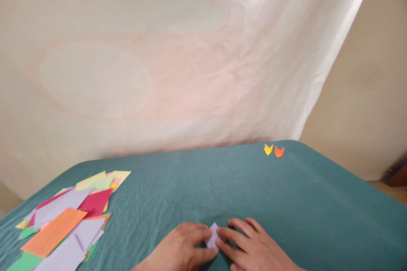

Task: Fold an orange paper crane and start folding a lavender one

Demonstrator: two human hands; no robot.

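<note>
A small folded piece of lilac paper (212, 236) lies on the teal tablecloth (222, 186) near the front edge. My left hand (182, 245) presses on it from the left, fingers curled and pinched at its edge. My right hand (251, 243) holds it from the right, with the index finger and thumb on the paper and the other fingers spread on the cloth. Most of the paper is hidden under my fingers.
A loose pile of coloured paper sheets (66, 224) covers the table's left front. Two small folded paper figures, yellow (268, 149) and orange (279, 151), stand at the far right edge. A white sheet backdrop (178, 59) hangs behind the table.
</note>
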